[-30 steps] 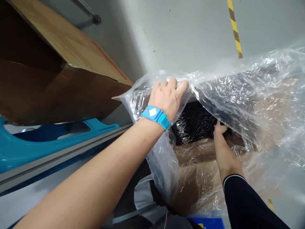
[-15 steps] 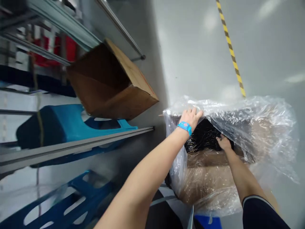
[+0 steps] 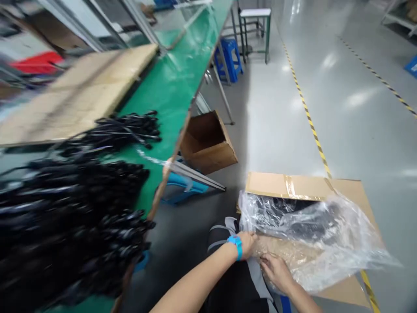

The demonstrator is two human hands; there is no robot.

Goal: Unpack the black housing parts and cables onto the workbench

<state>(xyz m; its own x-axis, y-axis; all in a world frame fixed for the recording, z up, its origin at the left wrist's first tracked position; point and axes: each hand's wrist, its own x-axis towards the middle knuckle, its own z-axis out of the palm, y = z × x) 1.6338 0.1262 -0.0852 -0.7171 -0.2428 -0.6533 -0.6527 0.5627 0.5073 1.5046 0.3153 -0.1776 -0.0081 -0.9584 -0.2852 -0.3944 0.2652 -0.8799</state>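
Observation:
A cardboard carton stands on the floor in front of me, lined with a clear plastic bag that spills over its right side. Dark contents show through the film, though I cannot make out what they are. My left hand, wearing a blue wristband, is closed on the bag at the carton's near left edge. Just to its right, my right hand pinches the crumpled film along the near side. The fingertips of both hands are partly hidden.
At left, a green-topped workbench carries a heap of black cables and a wooden board. An open brown box sits below its edge. Farther off are a blue stool and yellow-black floor tape.
The view has lifted, bringing the workbench into sight. My right hand has come out of the carton, and my left has gone from the far edge to the near one. The bag now covers the opening more.

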